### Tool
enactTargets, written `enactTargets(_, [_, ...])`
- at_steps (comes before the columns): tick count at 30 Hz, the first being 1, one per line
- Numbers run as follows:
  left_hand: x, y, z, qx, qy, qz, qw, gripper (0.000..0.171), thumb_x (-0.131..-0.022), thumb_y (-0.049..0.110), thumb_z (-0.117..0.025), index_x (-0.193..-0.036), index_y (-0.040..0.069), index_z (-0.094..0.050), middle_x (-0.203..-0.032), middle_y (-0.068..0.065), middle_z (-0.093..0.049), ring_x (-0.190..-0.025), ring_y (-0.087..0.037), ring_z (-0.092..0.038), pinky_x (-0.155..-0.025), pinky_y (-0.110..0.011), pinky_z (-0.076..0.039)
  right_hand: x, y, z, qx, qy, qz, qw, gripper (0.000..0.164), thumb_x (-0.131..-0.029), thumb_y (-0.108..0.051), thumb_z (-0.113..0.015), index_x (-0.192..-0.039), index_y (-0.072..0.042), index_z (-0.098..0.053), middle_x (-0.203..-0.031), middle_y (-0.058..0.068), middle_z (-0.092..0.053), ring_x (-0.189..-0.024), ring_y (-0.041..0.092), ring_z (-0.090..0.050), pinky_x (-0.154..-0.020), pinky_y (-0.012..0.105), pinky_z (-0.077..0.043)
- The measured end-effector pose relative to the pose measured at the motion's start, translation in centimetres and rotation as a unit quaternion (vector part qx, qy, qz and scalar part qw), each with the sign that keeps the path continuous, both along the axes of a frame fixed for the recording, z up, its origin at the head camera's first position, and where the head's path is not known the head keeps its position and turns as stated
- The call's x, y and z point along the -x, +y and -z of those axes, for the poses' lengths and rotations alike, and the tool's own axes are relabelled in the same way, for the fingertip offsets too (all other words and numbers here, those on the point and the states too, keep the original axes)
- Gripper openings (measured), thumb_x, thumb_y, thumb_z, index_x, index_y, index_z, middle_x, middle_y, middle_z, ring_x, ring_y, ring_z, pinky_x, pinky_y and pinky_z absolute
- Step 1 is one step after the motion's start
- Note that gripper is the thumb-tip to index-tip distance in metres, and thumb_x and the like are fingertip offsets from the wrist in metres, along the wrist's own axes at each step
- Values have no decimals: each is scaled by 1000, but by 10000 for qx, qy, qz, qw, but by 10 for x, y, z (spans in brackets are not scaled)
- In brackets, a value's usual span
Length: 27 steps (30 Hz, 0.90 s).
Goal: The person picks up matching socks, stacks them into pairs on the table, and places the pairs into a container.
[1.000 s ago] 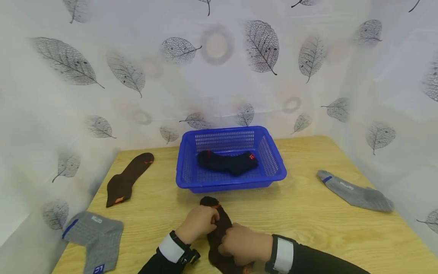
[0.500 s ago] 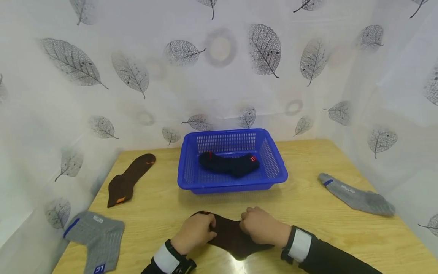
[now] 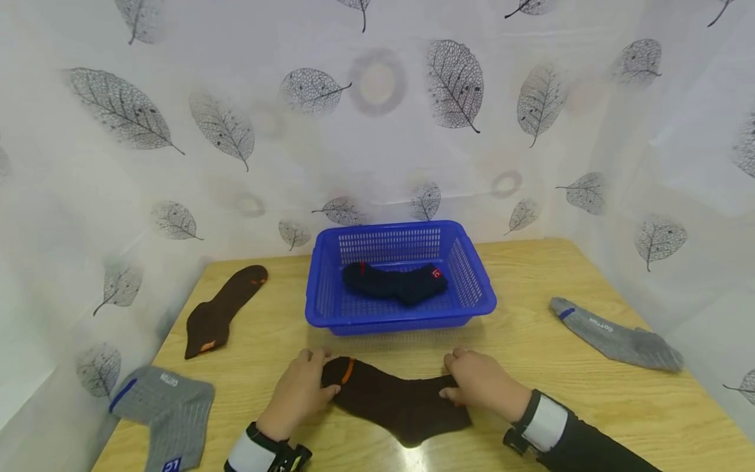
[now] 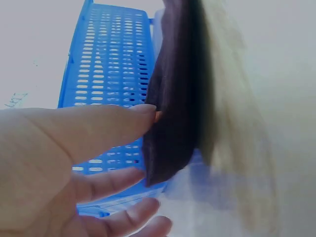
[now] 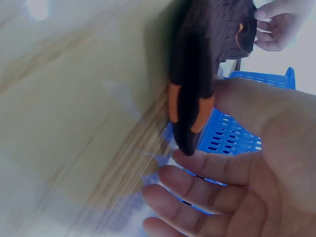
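I have the dark brown sock [image 3: 396,401] spread out near, left hand [image 3: 297,391] pinching its orange-striped left end, right hand [image 3: 485,383] pinching its right end, blue perforated basket [image 3: 401,317] on its far side

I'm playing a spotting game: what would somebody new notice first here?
Probably the bright blue plastic basket, at the back middle of the wood-grain tabletop. Next, perhaps the orange-banded brown sock, held in front of it between the left hand and the right hand. Behind the basket, the leaf-patterned sheet stands out too.
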State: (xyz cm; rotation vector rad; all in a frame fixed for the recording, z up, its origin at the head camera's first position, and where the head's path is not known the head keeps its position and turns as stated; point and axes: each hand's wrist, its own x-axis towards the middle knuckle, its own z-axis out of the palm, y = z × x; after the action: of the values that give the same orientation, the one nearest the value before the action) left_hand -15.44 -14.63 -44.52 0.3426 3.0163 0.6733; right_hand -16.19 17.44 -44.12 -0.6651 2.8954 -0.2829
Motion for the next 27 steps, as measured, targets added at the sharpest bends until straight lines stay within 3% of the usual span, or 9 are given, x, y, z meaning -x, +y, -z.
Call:
enactTargets(4, [4, 2, 5, 111, -299, 70, 9995, 58, -77, 18, -90, -126, 0, -63, -115, -21, -67, -101, -38, -68, -85, -53, -56, -1, -2, 2, 108, -6, -67, 9999, 34, -76, -27, -90, -84, -8, -63, -77, -1, -54, -67, 14, -51, -61, 37, -50])
enactTargets(7, [5, 4, 8, 270, -473, 178, 9984, 54, -79, 19, -88, -124, 0, -65, -116, -20, -71, -104, -38, -69, -88, -53, -56, -1, -5, 3, 224, -113, -148, 9996, 29, -76, -22, -89, -85, -8, -65, -77, -2, -58, -67, 14, -54, -63, 37, -51])
enactTargets(14, [4, 5, 7, 343, -507, 517, 9968, 21, -84, 11, -82, -100, 6, -69, -94, -8, -73, -84, -27, -70, -73, -47, -56, 5, -4, -3, 727, -237, -268, 9967, 18, -76, -3, -81, -85, -8, -66, -80, 0, -65, -73, 16, -60, -67, 36, -53])
enactTargets(18, [6, 6, 4, 256, -538, 692, 9958, 18, -86, 10, -80, -99, 7, -69, -94, -7, -73, -84, -26, -69, -74, -48, -56, 18, 1, -12, 1212, 134, -325, 9920, 19, -76, 2, -76, -87, -7, -65, -81, 1, -65, -75, 15, -59, -68, 34, -53])
enactTargets(22, [7, 12, 3, 324, -136, 577, 9977, 14, -89, 12, -77, -100, 6, -70, -94, -9, -74, -84, -28, -71, -73, -46, -57, 25, 2, -11, 1386, 737, -360, 9870, 21, -79, 1, -77, -94, -5, -64, -85, 6, -69, -79, 21, -66, -71, 37, -56])
enactTargets(27, [2, 27, 3, 560, 798, 386, 9945, 27, -85, 17, -82, -105, 3, -71, -101, -14, -71, -90, -33, -69, -76, -47, -57, 18, -3, -7, 769, 1357, -496, 9865, 33, -79, -9, -83, -106, 1, -66, -97, 11, -68, -89, 28, -67, -81, 43, -56])
